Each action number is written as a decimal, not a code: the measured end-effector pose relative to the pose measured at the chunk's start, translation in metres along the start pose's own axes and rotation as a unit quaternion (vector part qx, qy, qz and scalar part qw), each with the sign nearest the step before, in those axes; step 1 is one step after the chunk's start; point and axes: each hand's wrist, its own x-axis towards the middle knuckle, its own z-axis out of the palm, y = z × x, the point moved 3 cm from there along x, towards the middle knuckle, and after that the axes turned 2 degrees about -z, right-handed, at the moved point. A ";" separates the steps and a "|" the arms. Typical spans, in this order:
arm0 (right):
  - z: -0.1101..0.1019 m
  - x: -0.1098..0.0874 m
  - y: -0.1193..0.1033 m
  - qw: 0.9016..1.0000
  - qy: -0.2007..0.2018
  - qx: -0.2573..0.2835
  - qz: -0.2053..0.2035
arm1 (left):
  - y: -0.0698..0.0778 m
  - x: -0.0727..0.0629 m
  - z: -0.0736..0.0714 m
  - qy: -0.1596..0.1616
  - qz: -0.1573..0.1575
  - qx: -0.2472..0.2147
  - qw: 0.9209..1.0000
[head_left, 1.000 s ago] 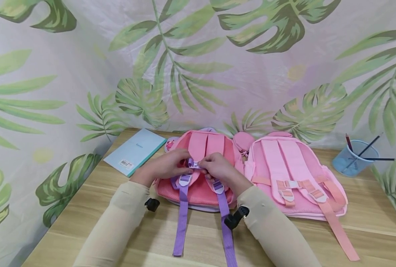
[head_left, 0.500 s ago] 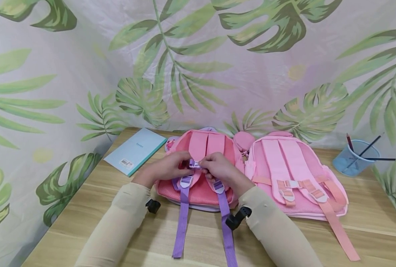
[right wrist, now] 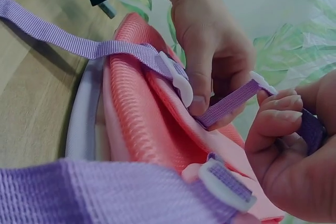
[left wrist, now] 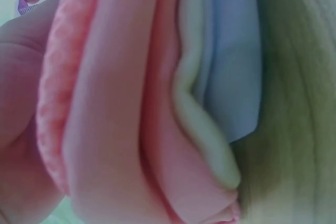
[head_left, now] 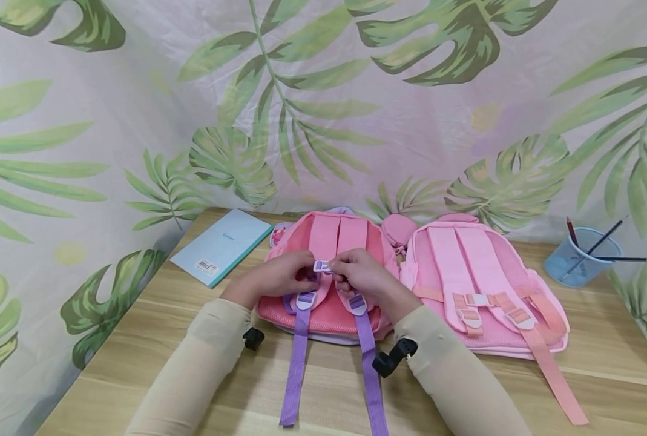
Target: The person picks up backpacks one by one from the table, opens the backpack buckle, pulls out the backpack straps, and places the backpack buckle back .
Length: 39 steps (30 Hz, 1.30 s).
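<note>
The counter (head_left: pixel 236 387) bears the coral bag (head_left: pixel 325 322), its back and straps facing up. Over the bag's middle, the left hand (head_left: pixel 284 275) has edged rightward in the last half second, nearer the right hand (head_left: pixel 364 275). Between them runs a purple strap (right wrist: pixel 229 103) with a white buckle (head_left: pixel 322 266), now plainer to see — the adjusting, I'd judge, isn't finished. Both hands come in from the bag's near side — left pinching the strap, right pinching the buckle's end.
</note>
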 end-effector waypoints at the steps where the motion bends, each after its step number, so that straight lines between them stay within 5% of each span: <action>1: -0.001 0.000 0.000 1.000 0.001 0.000 -0.002 | 0.001 0.000 0.000 0.000 0.001 0.002 1.000; 10: -0.004 -0.002 -0.001 1.000 0.006 -0.017 -0.004 | 0.000 -0.009 -0.006 0.056 -0.018 -0.064 0.996; 16: -0.008 -0.003 0.000 0.999 0.005 -0.051 -0.006 | 0.011 -0.014 -0.015 0.103 0.034 -0.079 0.991; 20: -0.008 -0.003 0.001 0.999 -0.001 -0.051 -0.009 | 0.018 -0.013 -0.018 0.109 0.053 -0.072 0.990; 28: -0.017 -0.009 0.003 1.000 0.006 -0.006 0.016 | 0.018 -0.015 -0.019 0.123 0.034 -0.073 0.989; 39: -0.016 -0.008 0.004 0.999 0.018 -0.040 0.004 | 0.013 -0.015 -0.019 0.131 0.014 -0.106 0.986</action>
